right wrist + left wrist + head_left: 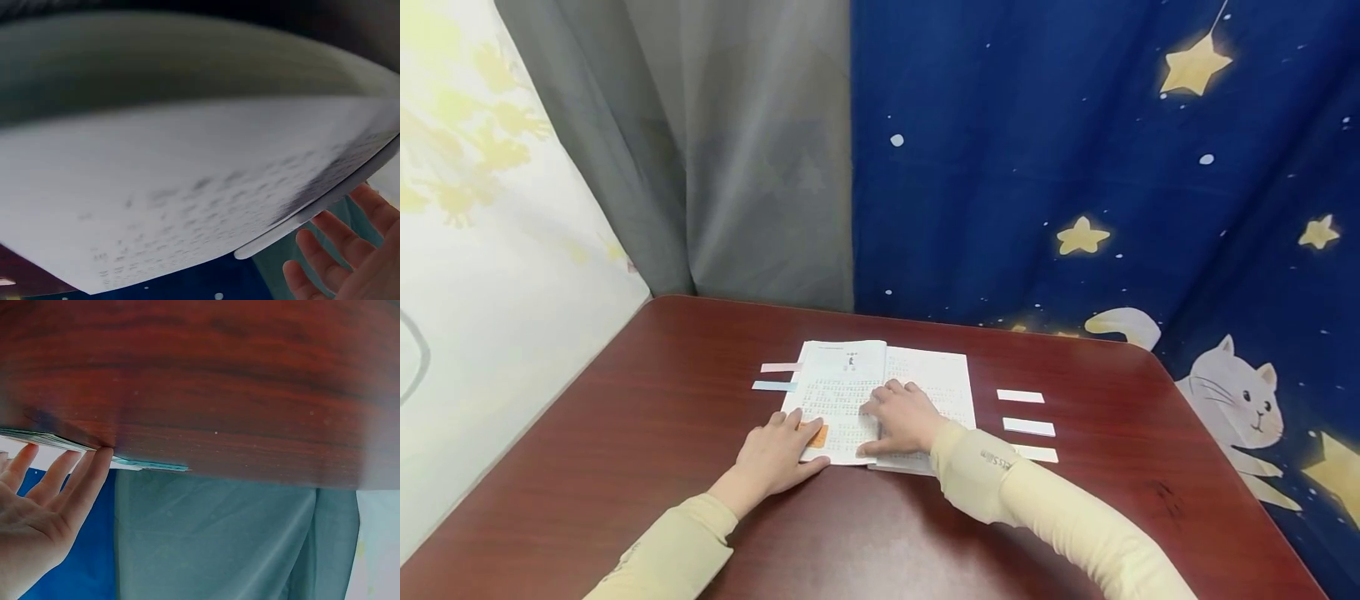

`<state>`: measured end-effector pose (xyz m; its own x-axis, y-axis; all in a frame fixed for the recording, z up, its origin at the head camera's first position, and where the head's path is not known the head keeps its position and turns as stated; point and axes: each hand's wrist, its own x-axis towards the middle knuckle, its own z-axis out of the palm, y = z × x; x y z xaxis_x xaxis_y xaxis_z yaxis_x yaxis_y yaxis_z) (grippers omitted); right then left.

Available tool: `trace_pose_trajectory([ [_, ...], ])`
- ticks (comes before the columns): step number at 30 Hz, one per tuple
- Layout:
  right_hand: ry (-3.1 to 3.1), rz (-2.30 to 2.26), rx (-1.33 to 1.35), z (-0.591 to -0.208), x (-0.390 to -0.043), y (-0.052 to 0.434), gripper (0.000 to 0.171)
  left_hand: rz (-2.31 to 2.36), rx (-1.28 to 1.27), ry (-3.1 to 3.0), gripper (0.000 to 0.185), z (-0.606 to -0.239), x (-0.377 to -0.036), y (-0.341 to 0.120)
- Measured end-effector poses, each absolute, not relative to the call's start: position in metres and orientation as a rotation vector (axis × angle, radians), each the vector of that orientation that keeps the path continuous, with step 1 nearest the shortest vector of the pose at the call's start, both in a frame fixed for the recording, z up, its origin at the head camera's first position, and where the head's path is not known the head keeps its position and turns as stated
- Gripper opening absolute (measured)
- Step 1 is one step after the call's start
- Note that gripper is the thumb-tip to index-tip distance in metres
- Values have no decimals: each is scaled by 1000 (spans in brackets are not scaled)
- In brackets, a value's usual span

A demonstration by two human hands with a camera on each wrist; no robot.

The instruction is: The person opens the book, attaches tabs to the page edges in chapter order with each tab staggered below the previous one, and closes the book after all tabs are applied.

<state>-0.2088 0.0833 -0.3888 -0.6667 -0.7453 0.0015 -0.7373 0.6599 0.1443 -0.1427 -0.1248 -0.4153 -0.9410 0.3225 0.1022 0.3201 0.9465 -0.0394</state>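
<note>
An open book (865, 392) with printed pages lies on the dark red table (647, 433). My left hand (775, 454) lies flat at the book's lower left corner, fingers straight, over an orange sticky tab (817, 435). My right hand (904, 417) presses flat on the pages near the spine. In the left wrist view my left hand (44, 519) shows straight fingers touching the page edges (56, 441). In the right wrist view the printed page (187, 187) fills the frame, with my right hand's fingertips (325, 244) at its edge.
A pink strip (780, 367) and a blue strip (773, 386) lie left of the book. Three pale strips (1028, 427) lie to its right. Grey curtain (730, 150) and a blue star-and-cat cloth (1075, 158) hang behind the table.
</note>
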Motion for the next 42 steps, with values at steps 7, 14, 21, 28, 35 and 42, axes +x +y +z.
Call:
trace_pose_trajectory([
  [7,-2648,-250,1313,-390,-188,89,54,20,-502,-3002,60,-416,-141,-123],
  [14,-2603,-208,1280,-393,-185,92,51,12,-512,-2990,59,-411,-142,-122],
  [21,-2613,-210,1309,-387,-186,96,50,33,-513,-3007,59,-406,-145,-120],
  [28,-2740,-31,1326,-373,-190,137,46,71,-556,-2968,49,-393,-149,-112],
  [35,-2735,90,1121,-354,-190,227,31,-42,-723,-2661,36,-369,-165,-63],
  [42,-2834,72,946,-357,-182,294,22,-54,-950,-2618,32,-357,-175,28],
])
